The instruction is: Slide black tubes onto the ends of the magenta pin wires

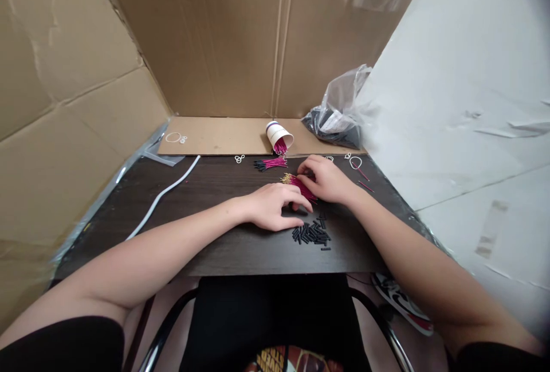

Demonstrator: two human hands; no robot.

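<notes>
A loose bundle of thin magenta wires (306,190) with gold-coloured tips lies on the dark table between my hands. My right hand (325,180) rests over its far side, fingers curled in and thumb bent against the wires. On the near side is my left hand (275,207), its thumb and forefinger stretched apart; the other fingers are partly hidden. Just below the left fingertips is a pile of short black tubes (313,233). Behind the hands lies a second bundle of magenta wires with black ends (270,164).
A white paper cup (278,132) lies tipped with magenta wires in its mouth. A clear plastic bag (337,120) of dark pieces sits at the back right. Rubber bands (239,159) and stray wires (365,186) lie about. A white cord (165,191) is left. Cardboard walls (223,39) enclose the table.
</notes>
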